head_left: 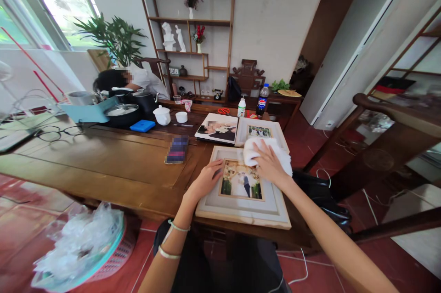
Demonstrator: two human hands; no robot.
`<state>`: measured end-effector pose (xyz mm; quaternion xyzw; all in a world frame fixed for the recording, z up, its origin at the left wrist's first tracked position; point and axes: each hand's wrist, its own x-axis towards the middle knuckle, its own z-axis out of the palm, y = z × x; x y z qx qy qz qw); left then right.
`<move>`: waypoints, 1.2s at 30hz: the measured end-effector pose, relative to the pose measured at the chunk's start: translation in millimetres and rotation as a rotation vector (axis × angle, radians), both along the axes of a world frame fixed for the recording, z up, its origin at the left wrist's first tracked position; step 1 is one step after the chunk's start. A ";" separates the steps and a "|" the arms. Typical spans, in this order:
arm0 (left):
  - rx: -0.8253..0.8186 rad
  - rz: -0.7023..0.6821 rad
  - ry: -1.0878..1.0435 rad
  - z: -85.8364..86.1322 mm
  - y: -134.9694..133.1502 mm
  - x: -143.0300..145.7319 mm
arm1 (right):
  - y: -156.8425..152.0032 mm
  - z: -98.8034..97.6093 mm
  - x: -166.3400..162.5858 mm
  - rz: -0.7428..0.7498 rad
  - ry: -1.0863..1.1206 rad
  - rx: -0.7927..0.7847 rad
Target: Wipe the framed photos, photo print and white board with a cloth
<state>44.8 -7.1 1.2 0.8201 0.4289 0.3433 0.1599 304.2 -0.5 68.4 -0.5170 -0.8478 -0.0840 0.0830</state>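
A framed photo (pixel 241 205) with a pale wooden frame lies flat on the near edge of the dark wooden table (pixel 113 160). My left hand (pixel 208 176) rests on the frame's left side, fingers stretched flat against it. My right hand (pixel 268 162) presses a white cloth (pixel 275 150) onto the upper right part of the frame, fingers bent over the cloth. A second framed photo (pixel 261 130) and an unframed print (pixel 217 127) lie just behind.
A phone (pixel 177 149) lies left of the frames. Further back stand a white teapot (pixel 162 115), a cup (pixel 181 116), a blue box (pixel 142 125), pots, bottles (pixel 262 98) and scissors (pixel 223 110). A person sits at the far left end. A basket of plastic (pixel 81 247) is on the floor.
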 end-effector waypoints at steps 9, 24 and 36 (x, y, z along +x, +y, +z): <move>-0.003 -0.014 0.017 2.6 -2.8 1.5 | -82.0 8.3 -5.3 0.101 -0.027 -0.164; -0.027 -0.027 0.052 6.4 -5.1 0.2 | -35.4 -4.9 10.6 0.002 0.071 0.008; -0.014 -0.037 0.009 9.6 -7.5 1.7 | -134.9 -6.8 -29.6 0.247 0.081 -0.236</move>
